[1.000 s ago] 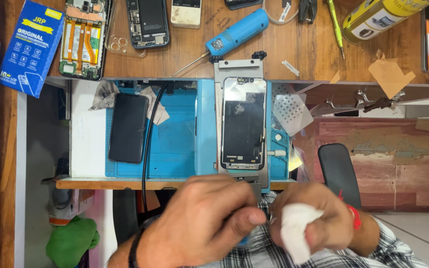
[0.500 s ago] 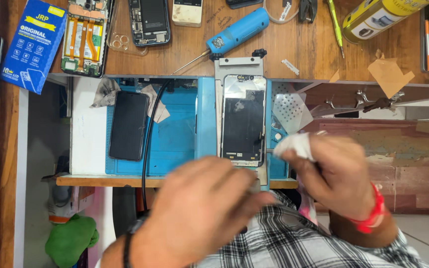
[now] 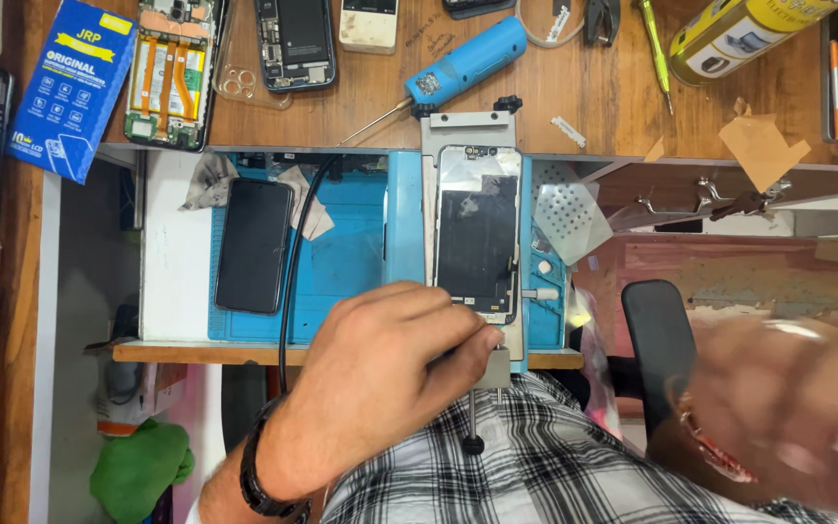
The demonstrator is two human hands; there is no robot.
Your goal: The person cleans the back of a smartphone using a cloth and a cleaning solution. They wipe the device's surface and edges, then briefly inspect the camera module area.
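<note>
Holding the clamp steady looks like the job here — the left hand is curled mostly closed around the near end of the metal holding fixture, fingertips pinched at the clamp block right where the screw rod and its black knob stick out toward the body. The phone screen is seated in that fixture just beyond the fingertips, lying flat, glass side up.

To do this well, the pinch should probably be kept on the metal block and off the glass, and any tightening is best done gently so the panel isn't bowed or cracked at its lower edge.

The screen's long axis runs straight away from the body, in line with the rod; the end with the silvery torn film points away, toward the blue electric screwdriver at the far side of the desk.

The right hand is off to the right, well apart from the fixture and badly blurred — something white seems to be held at its edge, but how far it's closed can't be told.

A dark phone lies on the blue mat beyond and left of the left hand.
</note>
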